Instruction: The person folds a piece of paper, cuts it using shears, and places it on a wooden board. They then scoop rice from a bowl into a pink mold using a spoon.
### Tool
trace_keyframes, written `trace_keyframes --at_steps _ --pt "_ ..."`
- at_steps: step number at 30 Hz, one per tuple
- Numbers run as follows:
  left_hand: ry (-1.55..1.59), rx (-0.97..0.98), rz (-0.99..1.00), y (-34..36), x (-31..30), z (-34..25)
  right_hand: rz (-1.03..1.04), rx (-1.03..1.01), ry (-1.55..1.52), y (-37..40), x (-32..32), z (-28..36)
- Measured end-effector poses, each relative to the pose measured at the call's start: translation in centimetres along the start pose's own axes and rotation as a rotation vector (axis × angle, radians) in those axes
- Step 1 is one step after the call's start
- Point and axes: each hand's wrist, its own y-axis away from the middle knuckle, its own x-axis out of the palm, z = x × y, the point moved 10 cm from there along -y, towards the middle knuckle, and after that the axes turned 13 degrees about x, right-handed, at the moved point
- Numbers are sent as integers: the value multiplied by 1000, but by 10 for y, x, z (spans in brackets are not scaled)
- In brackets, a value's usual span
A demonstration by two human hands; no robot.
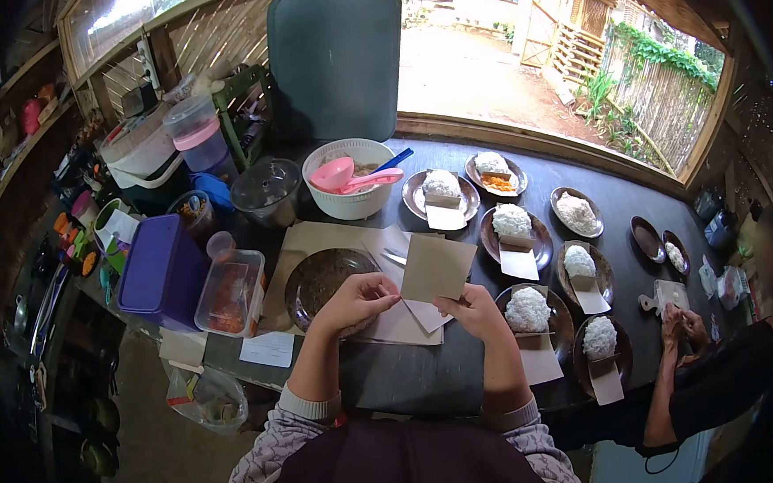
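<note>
My right hand (477, 310) pinches a square piece of brown paper (439, 265) by its lower right edge, thumb in front, holding it up over the table. Close to the paper's lower left corner, my left hand (355, 302) has thumb and fingertips pressed together; I cannot tell what is between them. Behind that hand sits a brown plate (310, 286) on larger sheets of brown paper (302, 239). Scissors (394, 258) lie partly hidden behind the raised square. To the right stand several brown plates with mounds of white rice (527, 310) and folded paper pieces (540, 363).
A white basket (349, 207) holds a pink ladle (334, 173). At left are a purple container (163, 266) and a clear food box (230, 295). A co-worker's hands (682, 325) work at the right edge, near a small board (670, 295). A window opening lies beyond.
</note>
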Motion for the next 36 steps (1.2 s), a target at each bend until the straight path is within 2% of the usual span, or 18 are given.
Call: trace_keyframes --at_steps 12,18,24,26,36 --pt "9 19 -16 -2 6 -12 12 -15 -19 0 1 0" --pt "-60 120 1 -2 5 -25 -22 -29 13 2 -2 3" --pt "51 -48 -28 2 2 -10 -40 -23 18 3 -5 4" --pt "-95 109 -49 -6 -3 -14 -39 -23 4 2 -5 4" --pt "-183 40 -56 -4 -13 -4 -37 -39 -5 0 -4 1"
